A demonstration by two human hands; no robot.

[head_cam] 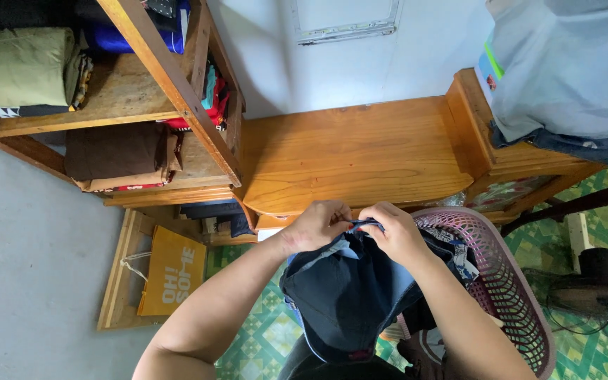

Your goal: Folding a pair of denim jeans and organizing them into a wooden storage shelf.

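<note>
A flat yellow paper bag (172, 271) with white lettering and a white cord handle at its left side lies on the lowest shelf board (117, 281) of the wooden shelf unit, near that board's right edge, low on the floor. No labels, signs or screens can be made out elsewhere.

shelf unit (177, 105): left of the tabletop (353, 155)
folded clothes (114, 151): on the shelves
laundry basket (515, 295): before the tabletop, right
paper bag (172, 271): below the shelves

Matt denim garment (350, 295) (glossy wood bench (353, 155))
</note>
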